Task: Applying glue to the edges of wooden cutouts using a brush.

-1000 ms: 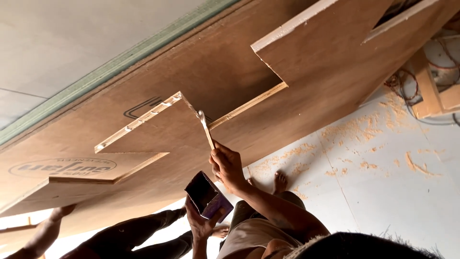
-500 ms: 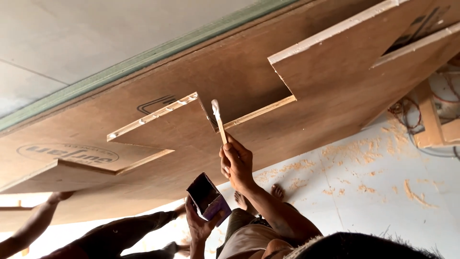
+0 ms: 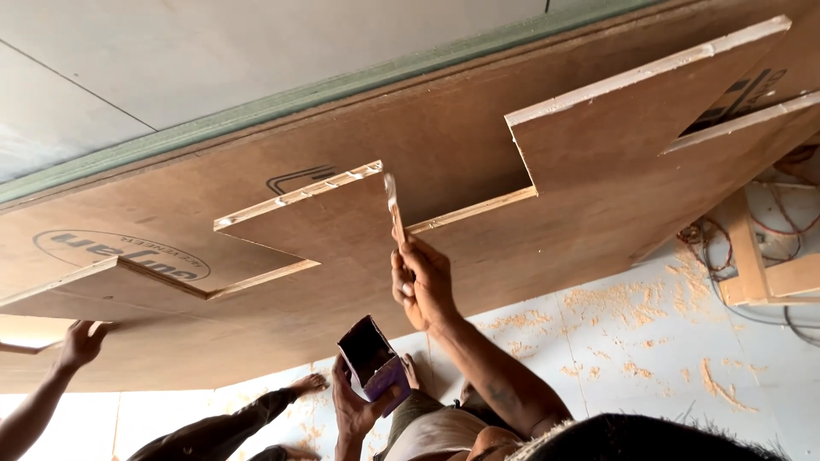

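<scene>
Seen from the head camera, the right hand [image 3: 423, 286] is raised in the middle of the scene, its fingers wrapped tightly around the lower end of a thin wooden stick [image 3: 394, 209]. The stick points up and slightly left, and its pale tip meets the right end of a stepped edge on the large plywood sheet [image 3: 478, 145] that fills the upper part of the view. Whether the tip actually touches the pale cut edge cannot be told for sure.

Below and to the left, the left hand [image 3: 354, 410] grips a small open box [image 3: 373, 363], purple outside and dark inside, fingers closed about its lower side, its mouth tilted up towards the stick.

The plywood is brown, with at least three stepped layers showing pale cut edges: one by the stick, one far right [image 3: 641, 68] and one at the left [image 3: 162, 277]. A dark oval stamp sits on the left part of the sheet. Above the boards runs a green strip [image 3: 342, 85] against a grey panelled surface [image 3: 171, 51].

At the far left, another person's hand [image 3: 81, 341] presses against the underside of the plywood, and a dark-sleeved arm [image 3: 231, 423] lies lower down, its hand resting on the pale floor.

The pale floor [image 3: 649, 358] on the right is strewn with wood shavings. At the right edge stands a light wooden frame [image 3: 756, 256] with tangled wires [image 3: 709, 235] beside it.
</scene>
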